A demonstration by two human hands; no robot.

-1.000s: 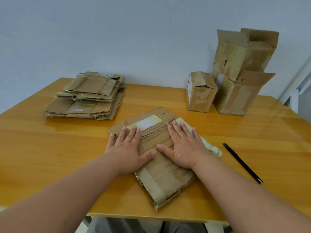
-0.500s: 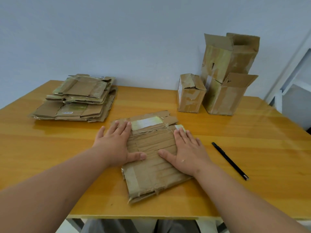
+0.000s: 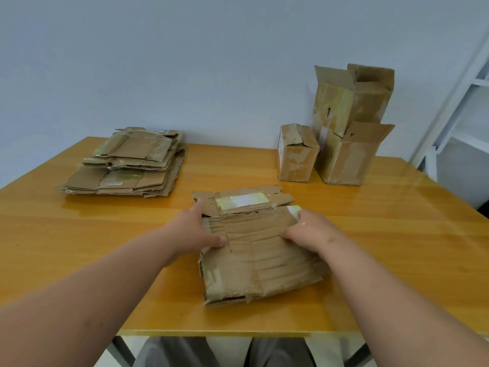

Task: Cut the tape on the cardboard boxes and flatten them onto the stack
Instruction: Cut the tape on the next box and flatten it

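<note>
A flattened cardboard box (image 3: 260, 251) with worn tape lies on the wooden table (image 3: 79, 234) in front of me. My left hand (image 3: 194, 230) grips its left edge, thumb on top. My right hand (image 3: 311, 231) grips the right edge, thumb on top and fingers curled round the side. The stack of flattened boxes (image 3: 127, 165) sits at the far left of the table. Three boxes stand at the far right: a small closed box (image 3: 297, 154), an open box (image 3: 346, 160) beside it, and a tall open box (image 3: 352, 102) behind.
A pale wall runs behind the table. A white shelf frame (image 3: 471, 102) stands past the table's right edge. The table's front edge is close to my body, with my grey trousers (image 3: 174, 353) below it.
Both hands have slid from lying flat on top of the flattened box to its left and right edges and now grip it. The box has turned squarer to me.
</note>
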